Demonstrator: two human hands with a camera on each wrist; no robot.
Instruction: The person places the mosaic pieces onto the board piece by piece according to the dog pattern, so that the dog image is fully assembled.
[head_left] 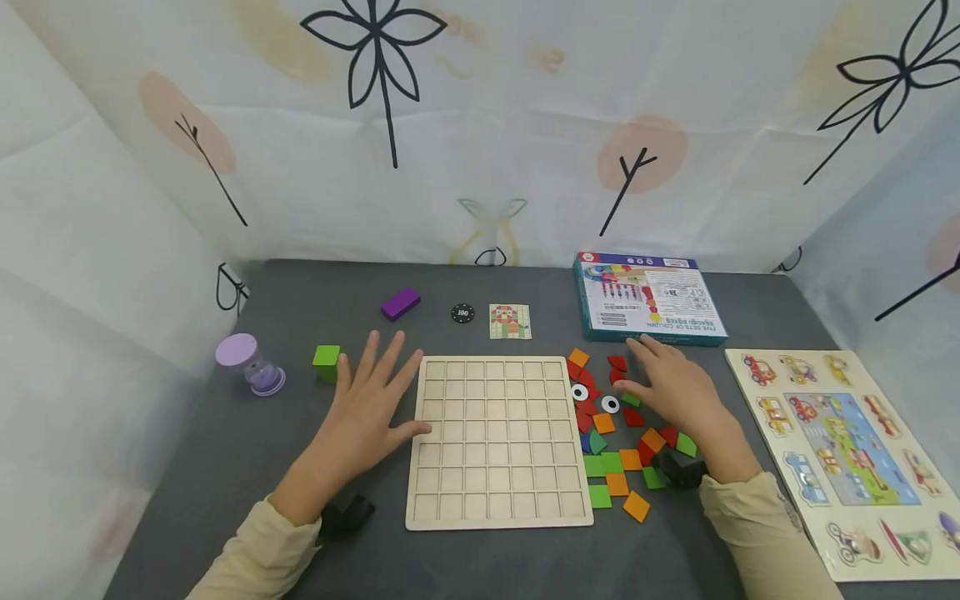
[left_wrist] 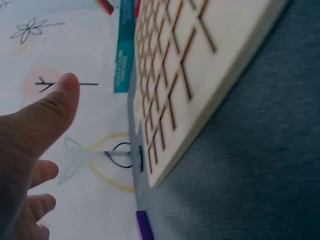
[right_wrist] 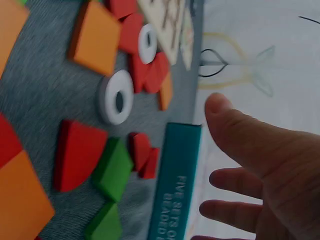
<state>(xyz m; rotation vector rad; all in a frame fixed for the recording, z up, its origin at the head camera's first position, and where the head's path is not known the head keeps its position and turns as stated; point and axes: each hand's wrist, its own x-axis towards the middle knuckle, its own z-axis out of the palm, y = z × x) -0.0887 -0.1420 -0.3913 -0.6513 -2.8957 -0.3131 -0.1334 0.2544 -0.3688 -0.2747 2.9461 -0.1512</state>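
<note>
A pale wooden grid board lies in the middle of the dark table. My left hand spreads its fingers beside the board's left edge, the thumb overlapping that edge in the head view; it holds nothing. On the other side, my right hand hovers over the far end of a scatter of coloured pieces, fingers extended and nothing in its grasp. Among those pieces are orange squares, green squares, red curved pieces and white ring-shaped eye pieces.
Behind the board lie a purple block, a black disc marked 100 and a small picture card. A teal box stands back right, a picture puzzle board far right. On the left are a green block and a purple-topped sand timer.
</note>
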